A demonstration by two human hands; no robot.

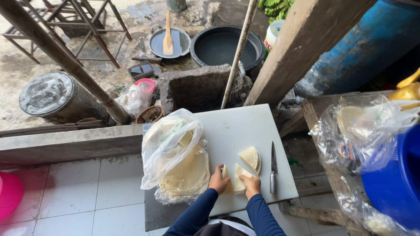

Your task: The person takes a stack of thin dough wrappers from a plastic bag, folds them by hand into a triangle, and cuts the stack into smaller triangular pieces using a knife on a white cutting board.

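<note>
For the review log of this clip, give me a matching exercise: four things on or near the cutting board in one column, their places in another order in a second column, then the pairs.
Things:
1. knife
2. plastic bag of round wrappers
3. wooden spatula
4. quarter-cut stack

Places:
A. in the pan on the ground
B. left part of the white cutting board
C. right edge of the board, lying free
D. just beyond the right hand

Pairs: 1-C, 2-B, 3-A, 4-D
</note>
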